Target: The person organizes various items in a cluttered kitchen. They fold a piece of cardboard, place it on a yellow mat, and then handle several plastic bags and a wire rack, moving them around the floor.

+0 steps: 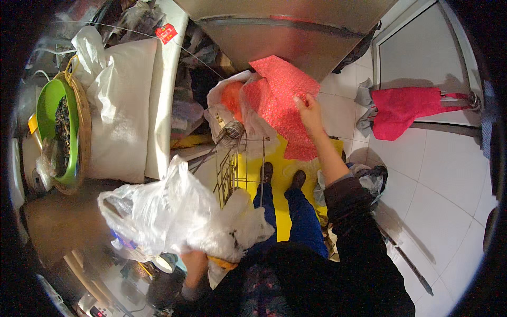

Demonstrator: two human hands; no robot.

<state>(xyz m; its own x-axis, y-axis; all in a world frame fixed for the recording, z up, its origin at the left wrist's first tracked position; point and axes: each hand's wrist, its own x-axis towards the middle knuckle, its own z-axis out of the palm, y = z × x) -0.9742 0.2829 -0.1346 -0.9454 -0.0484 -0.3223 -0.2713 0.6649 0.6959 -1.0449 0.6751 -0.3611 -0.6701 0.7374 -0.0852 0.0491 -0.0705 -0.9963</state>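
My right hand (309,113) pinches a red dotted sheet (273,95), fabric or plastic, which hangs in front of a grey cabinet-like surface. The sheet overlaps an open translucent plastic bag (259,130) with an orange-red item (233,99) inside. Lower left, my left hand (194,263) reaches up under a bunched white plastic bag (162,214) and grips it; the bag hides its fingers. Beside that hand a small orange-yellow edge (223,262) shows below the bag. Between both hands stands a metal wire rack (227,178).
A green bowl (73,158) with dark contents and a large white sack (122,107) are at left. A red apron-like cloth (406,111) hangs from a door handle at right. Yellow mat (283,214) lies underfoot; a dark stick (412,265) crosses the white tiles.
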